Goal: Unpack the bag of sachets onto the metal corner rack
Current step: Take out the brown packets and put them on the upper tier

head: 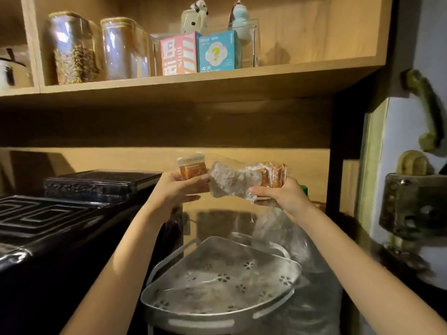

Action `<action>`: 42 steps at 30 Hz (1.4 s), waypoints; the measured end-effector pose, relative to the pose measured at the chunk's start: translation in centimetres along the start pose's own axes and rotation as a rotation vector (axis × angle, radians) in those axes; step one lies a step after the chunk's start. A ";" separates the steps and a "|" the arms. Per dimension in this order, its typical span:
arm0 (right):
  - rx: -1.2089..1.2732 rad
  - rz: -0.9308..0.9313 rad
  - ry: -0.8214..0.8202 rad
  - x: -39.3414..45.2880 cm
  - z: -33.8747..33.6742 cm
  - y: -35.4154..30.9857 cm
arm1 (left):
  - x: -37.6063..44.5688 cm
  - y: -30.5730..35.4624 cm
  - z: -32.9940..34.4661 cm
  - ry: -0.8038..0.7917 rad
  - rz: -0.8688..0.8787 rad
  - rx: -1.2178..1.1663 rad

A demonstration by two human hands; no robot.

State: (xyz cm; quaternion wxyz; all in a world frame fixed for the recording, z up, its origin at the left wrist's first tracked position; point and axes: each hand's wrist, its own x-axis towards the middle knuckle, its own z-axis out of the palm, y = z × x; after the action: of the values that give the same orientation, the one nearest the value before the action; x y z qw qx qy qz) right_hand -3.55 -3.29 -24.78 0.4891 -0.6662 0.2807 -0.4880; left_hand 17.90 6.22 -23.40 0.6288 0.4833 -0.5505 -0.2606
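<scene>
On my far left sits a black appliance (48, 226) with a ridged top, and a dark patterned box (101, 183) rests behind it. Above, the wooden shelf (193, 81) carries two glass jars (96, 49), a red-and-white carton (179, 53) and a blue carton (219, 52).

My left hand (180, 187) is raised in front of me, fingers curled shut around an orange sachet (192, 169). The sachet stands roughly upright, its pale sealed edge pointing up and its long axis near vertical. It is just outside the mouth of the bag, touching the crumpled plastic beside it.

The clear plastic bag (232, 182) lies between my hands with its long axis running left to right, the crinkled open end toward my left hand and the closed end toward my right. More orange sachets (275, 175) are packed on edge inside its right end. A loose tail of plastic hangs down below it.

My right hand (280, 194) pinches the bag from underneath and at the side, thumb on the near face, fingers closed narrowly on the plastic.

Below both hands, well apart from them, the metal corner rack (217, 286) stands with its perforated tray facing up, curved front rail toward me. Whether anything lies on the tray I cannot tell through the glare.
</scene>
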 end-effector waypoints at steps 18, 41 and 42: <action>0.148 0.075 0.130 -0.6 -1.3 3.9 | -2.0 -3.5 -0.7 0.067 -0.022 -0.072; 0.283 -0.028 0.080 -1.4 -2.1 0.8 | -5.3 -5.9 0.3 0.064 -0.059 0.196; 0.309 -0.020 0.069 -1.5 -2.3 0.8 | -5.4 -6.4 0.2 0.062 -0.067 0.145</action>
State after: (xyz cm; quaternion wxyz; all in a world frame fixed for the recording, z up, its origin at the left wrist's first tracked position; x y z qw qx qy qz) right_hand -6.09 -3.19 -25.97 0.5709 -0.5685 0.2125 -0.5529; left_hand 17.57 8.28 -31.57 0.5999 0.5536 -0.5317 -0.2257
